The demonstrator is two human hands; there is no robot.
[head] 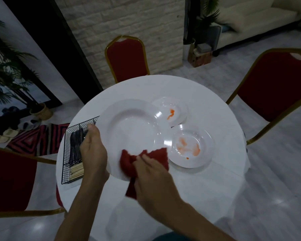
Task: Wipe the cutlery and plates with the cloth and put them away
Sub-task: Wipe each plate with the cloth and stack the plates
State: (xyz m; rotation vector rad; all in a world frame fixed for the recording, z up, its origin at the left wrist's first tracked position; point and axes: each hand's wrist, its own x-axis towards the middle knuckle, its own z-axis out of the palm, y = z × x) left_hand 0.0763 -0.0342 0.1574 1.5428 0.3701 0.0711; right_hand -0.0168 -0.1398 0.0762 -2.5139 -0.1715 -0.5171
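A large white plate [134, 131] is held up above the round table, its face clean. My left hand [93, 150] grips its left rim, thumb on top. My right hand [153, 174] holds a red cloth [129, 161] pressed against the plate's near edge. On the table to the right lie two smaller white plates: the far small plate [179, 108] has an orange smear, and the nearer deep plate [203, 145] carries a wider orange stain. A black wire basket [68, 153] at the table's left edge holds dark cutlery and pale wooden handles.
The round table [189, 188] has a white cloth. Red chairs with gold frames stand at the far side [127, 58], the right [274, 86] and the near left [10, 181]. Potted plants and a striped rug sit on the floor to the left.
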